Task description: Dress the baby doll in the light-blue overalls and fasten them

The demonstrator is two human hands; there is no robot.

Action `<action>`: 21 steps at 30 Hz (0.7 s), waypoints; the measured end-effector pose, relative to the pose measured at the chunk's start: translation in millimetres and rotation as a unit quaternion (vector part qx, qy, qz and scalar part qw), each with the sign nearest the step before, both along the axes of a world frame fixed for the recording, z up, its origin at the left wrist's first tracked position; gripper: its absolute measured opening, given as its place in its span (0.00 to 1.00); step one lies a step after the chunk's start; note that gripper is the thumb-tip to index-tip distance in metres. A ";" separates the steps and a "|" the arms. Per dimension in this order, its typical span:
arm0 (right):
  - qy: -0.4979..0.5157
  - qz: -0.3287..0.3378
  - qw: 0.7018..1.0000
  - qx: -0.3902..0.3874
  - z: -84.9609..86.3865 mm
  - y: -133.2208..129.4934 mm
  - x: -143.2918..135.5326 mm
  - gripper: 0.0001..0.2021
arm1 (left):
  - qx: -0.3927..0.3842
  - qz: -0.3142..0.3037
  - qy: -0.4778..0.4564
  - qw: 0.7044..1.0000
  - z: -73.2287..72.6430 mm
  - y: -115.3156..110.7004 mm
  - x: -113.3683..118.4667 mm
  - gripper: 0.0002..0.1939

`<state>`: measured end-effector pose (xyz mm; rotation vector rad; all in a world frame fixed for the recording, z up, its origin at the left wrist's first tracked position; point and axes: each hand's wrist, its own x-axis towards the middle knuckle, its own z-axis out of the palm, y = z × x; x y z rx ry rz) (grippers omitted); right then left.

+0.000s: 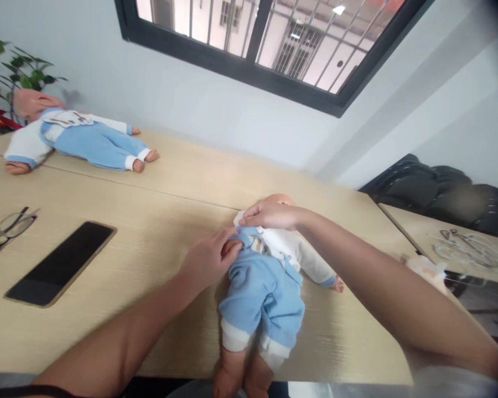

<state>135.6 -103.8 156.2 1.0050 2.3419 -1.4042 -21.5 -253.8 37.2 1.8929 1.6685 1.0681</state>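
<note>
A baby doll (261,298) in blue trousers and a white top lies on its back on the wooden table (157,221), its legs toward me over the front edge. My left hand (211,255) has its fingers closed around the doll's hand and blue cuff, at the side of its waist. Higher up, my right hand (265,214) pinches the white cloth at the doll's shoulder and covers part of its head. The doll's other arm is stretched out to the right, under my right forearm.
Another doll (95,141) in similar clothes lies at the back left, near a plant (22,69). A phone (62,262) and glasses (10,232) are on the left. Cables (465,246) lie on a table at the right, by black chairs (435,188).
</note>
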 end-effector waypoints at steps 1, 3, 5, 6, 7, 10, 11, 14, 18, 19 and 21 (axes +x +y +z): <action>0.004 0.008 1.000 -0.009 0.2 -0.2 -2.4 0.17 | 0.015 -0.008 0.011 1.000 -0.6 0.0 -0.7 0.16; -0.004 0.027 1.000 -0.006 -0.6 -0.4 -7.6 0.15 | 0.032 -0.011 0.025 0.999 -0.6 -0.2 -2.0 0.16; -0.009 0.028 0.999 0.019 -3.9 0.5 -12.1 0.15 | 0.038 -0.005 0.025 0.999 0.7 -0.2 -3.7 0.17; -0.009 0.018 0.999 0.040 -6.7 1.3 -13.8 0.15 | 0.040 -0.007 0.022 0.999 1.5 -0.1 -4.9 0.18; -0.010 0.001 0.998 0.065 -10.3 2.3 -15.2 0.16 | 0.042 -0.015 0.018 0.999 2.2 0.3 -6.4 0.19; -0.035 -0.072 0.986 0.144 -24.3 4.6 -18.1 0.19 | 0.049 -0.054 0.004 0.997 3.5 2.8 -13.1 0.19; -0.048 -0.093 0.981 0.162 -29.1 5.0 -19.0 0.20 | 0.053 -0.067 -0.004 0.996 3.6 4.0 -15.8 0.19; -0.081 -0.139 0.965 0.207 -39.9 6.3 -22.2 0.19 | 0.073 -0.101 -0.033 0.992 3.1 7.7 -23.7 0.16; -0.132 -0.180 0.938 0.264 -43.6 14.4 -21.0 0.18 | 0.087 -0.145 -0.067 0.983 0.4 11.7 -36.2 0.16; -0.140 -0.188 0.933 0.275 -43.4 17.6 -18.6 0.19 | 0.081 -0.155 -0.087 0.981 -0.6 12.8 -40.5 0.16; -0.146 -0.201 0.923 0.294 -42.5 24.0 -10.8 0.21 | 0.050 -0.154 -0.147 0.976 -2.8 15.7 -51.1 0.17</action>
